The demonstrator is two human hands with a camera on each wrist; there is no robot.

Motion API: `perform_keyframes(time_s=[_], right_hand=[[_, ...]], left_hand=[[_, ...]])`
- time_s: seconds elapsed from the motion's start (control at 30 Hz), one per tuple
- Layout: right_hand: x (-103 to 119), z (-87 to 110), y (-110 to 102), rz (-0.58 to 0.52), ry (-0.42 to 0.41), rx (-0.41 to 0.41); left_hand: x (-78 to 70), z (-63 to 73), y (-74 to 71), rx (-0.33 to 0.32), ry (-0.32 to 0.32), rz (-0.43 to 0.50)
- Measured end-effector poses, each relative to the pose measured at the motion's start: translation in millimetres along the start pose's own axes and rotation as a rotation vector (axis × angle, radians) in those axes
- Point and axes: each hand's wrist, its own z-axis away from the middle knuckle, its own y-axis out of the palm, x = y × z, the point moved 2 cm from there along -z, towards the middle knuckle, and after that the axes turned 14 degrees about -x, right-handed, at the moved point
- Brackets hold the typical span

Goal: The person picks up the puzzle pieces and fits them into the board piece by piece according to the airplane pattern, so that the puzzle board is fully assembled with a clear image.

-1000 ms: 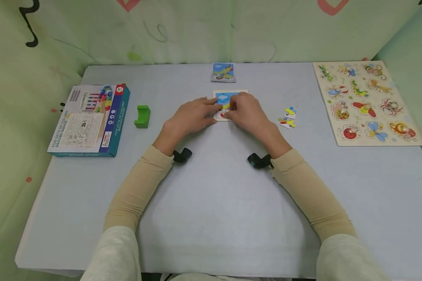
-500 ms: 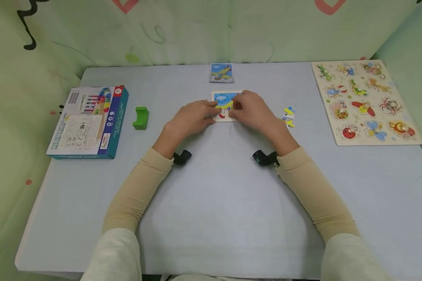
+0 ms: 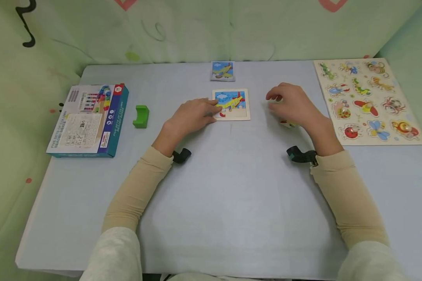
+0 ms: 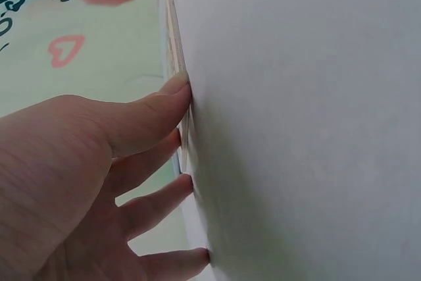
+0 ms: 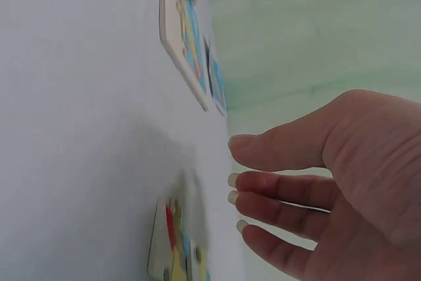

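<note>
A small wooden jigsaw puzzle tray (image 3: 237,114) lies mid-table, its yellow airplane picture largely filled and a pale bare strip along the near side. My left hand (image 3: 195,115) rests at its left edge, fingers extended over the rim; the left wrist view shows the thumb (image 4: 158,106) against the tray's side. To the right, my right hand (image 3: 299,103) is over several loose jigsaw pieces (image 5: 174,245), partly covering them in the head view. Its thumb and fingers are apart, with nothing between them in the right wrist view.
An airplane picture card (image 3: 222,71) lies behind the tray. On the left are a green notched block (image 3: 145,117) and a toy box (image 3: 91,101). A wooden bug puzzle board (image 3: 372,143) occupies the right side.
My right hand has left the tray and moved right to the loose pieces. A red-tailed piece now shows at the picture's right, where that hand was. My left hand has stayed put.
</note>
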Motion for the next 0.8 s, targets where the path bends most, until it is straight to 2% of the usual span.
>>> perform_keyframes(time_s=[0.13, 0.33, 0.53, 0.8], right_hand=[[-18.5, 10.9, -10.9, 0.008, 0.006, -0.024], [-34.5, 27.3, -19.0, 0.049, 0.017, 0.019], [-37.1, 40.4, -19.3, 0.076, 0.033, 0.066], [-31.5, 50.5, -12.6, 0.111, 0.023, 0.048]], left_hand=[[0.2, -0.3, -1.3, 0.002, -0.004, 0.001], [0.8, -0.3, -1.0, 0.001, -0.001, 0.017], [2.1, -1.2, 0.0, 0.001, -0.004, 0.02], [1.1, -0.7, -0.5, 0.002, -0.001, 0.028]])
